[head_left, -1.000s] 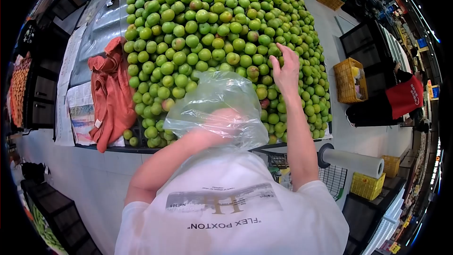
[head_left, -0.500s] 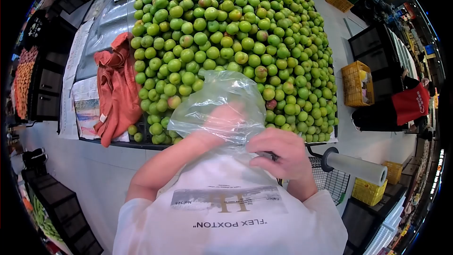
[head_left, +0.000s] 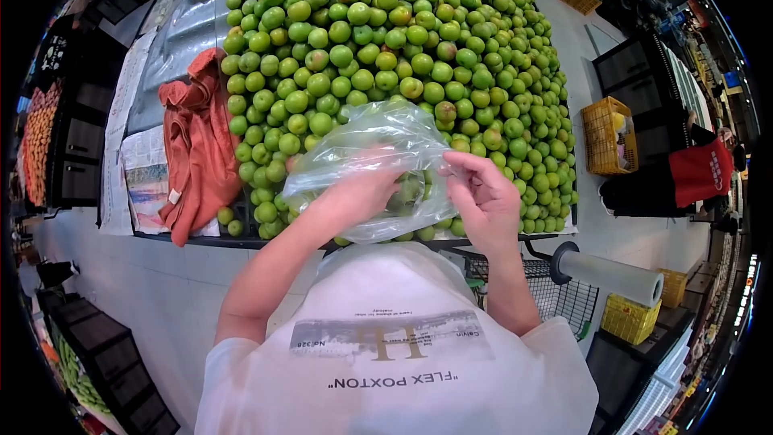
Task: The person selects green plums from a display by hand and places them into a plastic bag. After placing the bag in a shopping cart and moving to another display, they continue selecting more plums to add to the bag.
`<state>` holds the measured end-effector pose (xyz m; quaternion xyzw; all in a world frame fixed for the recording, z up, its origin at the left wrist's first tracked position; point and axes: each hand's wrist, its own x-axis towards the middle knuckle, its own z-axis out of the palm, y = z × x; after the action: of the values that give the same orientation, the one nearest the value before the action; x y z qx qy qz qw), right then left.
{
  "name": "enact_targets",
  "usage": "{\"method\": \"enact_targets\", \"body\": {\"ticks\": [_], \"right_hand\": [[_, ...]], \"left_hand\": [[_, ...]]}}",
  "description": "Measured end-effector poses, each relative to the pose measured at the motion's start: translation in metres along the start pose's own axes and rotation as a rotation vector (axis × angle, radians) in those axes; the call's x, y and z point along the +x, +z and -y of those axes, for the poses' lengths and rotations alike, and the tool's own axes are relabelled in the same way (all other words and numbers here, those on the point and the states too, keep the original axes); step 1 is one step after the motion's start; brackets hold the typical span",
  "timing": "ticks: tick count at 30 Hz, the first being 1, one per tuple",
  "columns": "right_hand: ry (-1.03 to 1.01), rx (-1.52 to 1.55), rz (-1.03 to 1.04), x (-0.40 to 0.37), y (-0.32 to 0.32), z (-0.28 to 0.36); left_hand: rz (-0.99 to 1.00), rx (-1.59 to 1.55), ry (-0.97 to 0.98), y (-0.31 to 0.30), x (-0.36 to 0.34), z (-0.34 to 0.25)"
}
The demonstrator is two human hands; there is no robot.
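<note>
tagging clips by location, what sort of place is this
Most likely a supermarket produce section: a big heaped display of green fruit, a roll of bags beside a wire shopping cart, and the left hand and right hand holding a clear plastic bag.

A: Lighting?
B: Bright, even overhead shop light. Fruit pile at 12 o'clock well exposed, soft shadows only. Darker toward 8 o'clock.
A: Glare?
B: White sheen on the plastic bag, centre.
A: Optics?
B: Fisheye. Black vignette all round, bending strongest at 3 and 9 o'clock. Centre sharp, rim detail smeared.
</note>
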<state>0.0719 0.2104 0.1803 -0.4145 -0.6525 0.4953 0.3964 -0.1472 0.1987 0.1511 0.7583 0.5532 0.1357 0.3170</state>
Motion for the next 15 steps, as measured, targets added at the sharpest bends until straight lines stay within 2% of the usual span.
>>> {"method": "enact_targets", "body": {"ticks": [1, 4, 6, 8, 9, 11, 15], "right_hand": [[-0.05, 0.214, -0.028, -0.001, 0.0, 0.004], [-0.163, 0.272, -0.079, -0.003, -0.001, 0.027], [-0.2, 0.257, -0.08, -0.004, -0.006, 0.032], [-0.289, 0.275, -0.099, -0.007, -0.01, 0.036], [-0.307, 0.272, -0.144, -0.007, -0.01, 0.042], [-0.366, 0.283, -0.16, -0.009, -0.016, 0.052], [-0.482, 0.238, -0.199, -0.012, -0.021, 0.063]], "left_hand": [[-0.004, -0.024, 0.006, -0.002, -0.002, -0.005], [-0.004, -0.065, 0.07, -0.001, 0.0, -0.008], [-0.007, -0.083, 0.124, 0.005, 0.003, -0.006], [-0.131, 0.054, 0.312, 0.018, 0.006, -0.001], [-0.136, 0.05, 0.306, 0.017, 0.004, -0.002], [-0.281, 0.139, 0.404, 0.011, 0.001, -0.006], [-0.255, 0.225, 0.414, 0.0, 0.003, -0.017]]}}
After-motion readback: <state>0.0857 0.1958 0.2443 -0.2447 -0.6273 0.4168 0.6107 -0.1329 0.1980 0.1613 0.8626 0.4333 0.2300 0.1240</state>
